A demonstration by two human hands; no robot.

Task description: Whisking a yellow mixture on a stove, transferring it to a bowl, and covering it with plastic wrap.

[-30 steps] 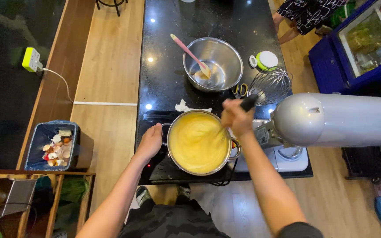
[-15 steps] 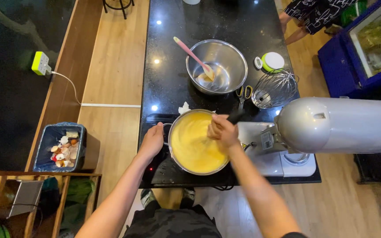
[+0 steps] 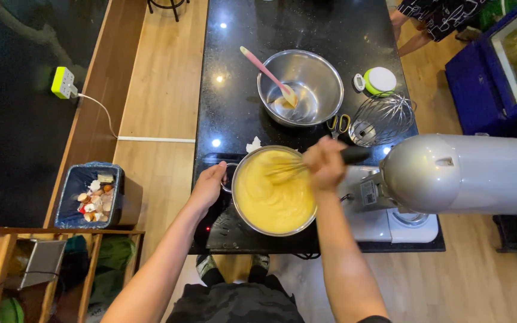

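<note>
A steel pot (image 3: 242, 210) full of thick yellow batter (image 3: 273, 197) stands on a black cooktop at the near edge of the dark counter. My left hand (image 3: 209, 184) grips the pot's handle on its left side. Above the pot's far right rim, my right hand (image 3: 325, 162) is closed on the black handle of a whisk (image 3: 285, 170), whose wires dip into the batter and look blurred.
A silver stand mixer (image 3: 456, 174) sits right of the pot. Behind it lie a loose wire whisk attachment (image 3: 383, 117), scissors (image 3: 338, 124), a round green-and-white timer (image 3: 380, 80) and a steel bowl (image 3: 300, 87) holding a pink spatula (image 3: 265, 73). A bin (image 3: 88, 195) stands on the floor at left.
My right hand has swung the whisk around the pot, from the right rim to the middle and back toward the far right. The left hand stays on the handle.
</note>
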